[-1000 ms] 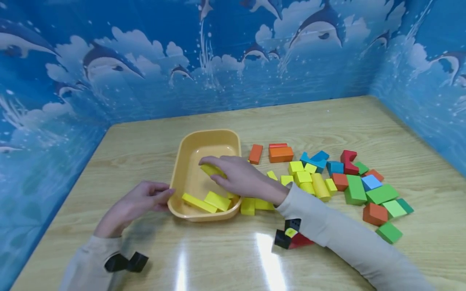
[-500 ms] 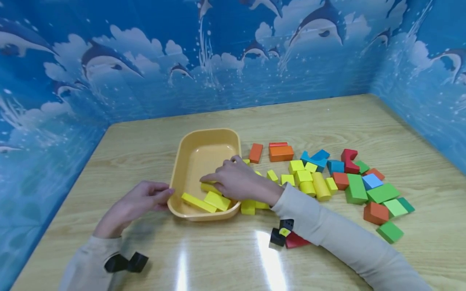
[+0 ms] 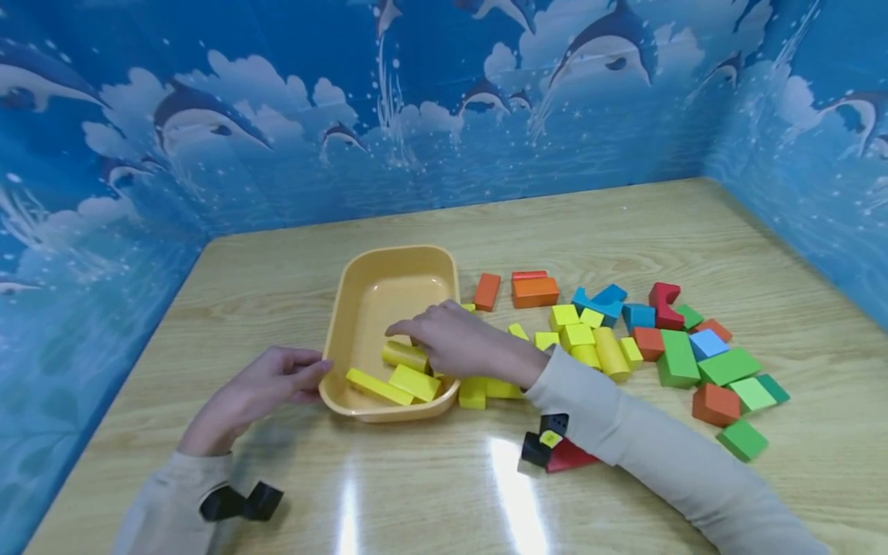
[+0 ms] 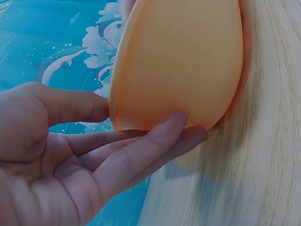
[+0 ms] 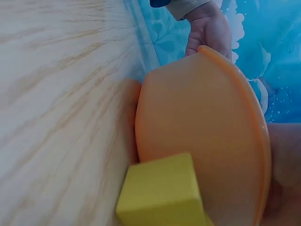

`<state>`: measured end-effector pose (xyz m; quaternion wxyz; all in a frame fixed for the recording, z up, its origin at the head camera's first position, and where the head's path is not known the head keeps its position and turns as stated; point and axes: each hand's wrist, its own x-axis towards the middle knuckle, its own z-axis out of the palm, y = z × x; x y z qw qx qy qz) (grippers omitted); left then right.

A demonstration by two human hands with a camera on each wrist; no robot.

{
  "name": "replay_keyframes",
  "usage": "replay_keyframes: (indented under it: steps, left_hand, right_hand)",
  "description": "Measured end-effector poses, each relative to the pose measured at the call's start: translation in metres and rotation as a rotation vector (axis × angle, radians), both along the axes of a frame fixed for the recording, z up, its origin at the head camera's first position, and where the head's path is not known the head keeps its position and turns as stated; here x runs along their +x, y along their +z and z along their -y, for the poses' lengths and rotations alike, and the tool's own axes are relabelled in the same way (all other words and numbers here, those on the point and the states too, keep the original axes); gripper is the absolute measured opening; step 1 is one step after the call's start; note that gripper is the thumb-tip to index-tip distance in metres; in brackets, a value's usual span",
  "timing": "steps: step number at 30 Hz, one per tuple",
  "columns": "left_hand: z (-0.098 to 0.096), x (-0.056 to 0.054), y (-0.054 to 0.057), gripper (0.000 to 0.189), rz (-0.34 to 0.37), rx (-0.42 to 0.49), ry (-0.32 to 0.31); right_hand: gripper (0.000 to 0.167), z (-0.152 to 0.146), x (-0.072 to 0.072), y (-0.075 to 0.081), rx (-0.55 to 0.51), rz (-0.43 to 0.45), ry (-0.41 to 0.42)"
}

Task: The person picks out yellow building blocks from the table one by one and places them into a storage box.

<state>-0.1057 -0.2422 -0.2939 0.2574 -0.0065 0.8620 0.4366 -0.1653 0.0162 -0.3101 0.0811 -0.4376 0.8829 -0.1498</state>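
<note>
1. The glossy pale-orange rectangular tub (image 3: pixel 371 308) sits on the wood-grain surface (image 3: pixel 277 262); the left hand (image 3: pixel 268 388) is at its 8 o'clock, grip pinching the rim.
2. The right hand (image 3: pixel 468 343) crosses its 3 o'clock rim, index finger extended; I cannot tell whether that grip holds anything, other fingertips being hidden.
3. A rounded yellow block (image 3: pixel 404 356) lies inside at 5 o'clock, just beside the right hand; two flat yellow blocks (image 3: pixel 378 387) lie at 6 o'clock.
4. Multicoloured blocks (image 3: pixel 610 356) spread outside toward 3 o'clock.
</note>
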Motion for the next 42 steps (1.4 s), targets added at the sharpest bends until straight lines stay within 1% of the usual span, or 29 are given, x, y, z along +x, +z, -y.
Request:
replay_keyframes:
  steps: [2, 5, 7, 9, 14, 17, 21, 23, 27, 30, 34, 39, 42]
  left_hand:
    - [0.000, 0.000, 0.000, 0.046, -0.004, 0.001, -0.003]
    - [0.000, 0.001, 0.000, 0.046, -0.009, 0.009, -0.006]
    - [0.001, 0.001, 0.001, 0.046, -0.013, 0.014, -0.013]
    - [0.001, 0.002, 0.001, 0.046, -0.011, 0.015, -0.013]
    - [0.002, 0.001, 0.003, 0.046, -0.017, 0.013, -0.022]
    - [0.002, 0.000, 0.003, 0.045, -0.020, 0.022, -0.027]
    - [0.001, 0.000, 0.003, 0.046, -0.016, 0.027, -0.028]
    - [0.001, 0.000, 0.003, 0.046, -0.013, 0.025, -0.027]
    - [0.002, 0.001, 0.002, 0.046, -0.011, 0.025, -0.019]
    - [0.002, 0.001, 0.001, 0.045, -0.015, 0.027, -0.017]
    - [0.001, 0.002, 0.000, 0.045, -0.026, 0.042, -0.024]
    - [0.001, 0.002, 0.000, 0.045, -0.026, 0.058, -0.027]
    - [0.001, 0.001, 0.000, 0.045, -0.022, 0.054, -0.025]
  right_hand:
    - [0.047, -0.005, 0.000, 0.001, -0.064, 0.031, 0.008]
    - [0.045, -0.015, 0.001, 0.003, -0.140, 0.036, 0.018]
    - [0.042, -0.025, 0.003, 0.006, -0.174, 0.014, 0.020]
    - [0.040, -0.035, 0.005, 0.008, -0.204, -0.029, 0.023]
    - [0.031, -0.059, 0.014, 0.012, -0.248, -0.104, -0.025]
    - [0.029, -0.069, 0.024, 0.014, -0.190, -0.086, -0.086]
    - [0.036, -0.076, 0.041, 0.015, -0.081, -0.065, -0.137]
    - [0.038, -0.078, 0.048, 0.015, -0.048, -0.085, -0.143]
    - [0.034, -0.080, 0.058, 0.010, 0.012, -0.176, -0.113]
    - [0.032, -0.081, 0.064, 0.003, 0.051, -0.247, -0.074]
    - [0.033, -0.081, 0.068, -0.006, 0.097, -0.281, -0.068]
    - [0.039, -0.078, 0.069, -0.011, 0.130, -0.263, -0.059]
    - [0.043, -0.078, 0.069, -0.006, 0.140, -0.235, -0.071]
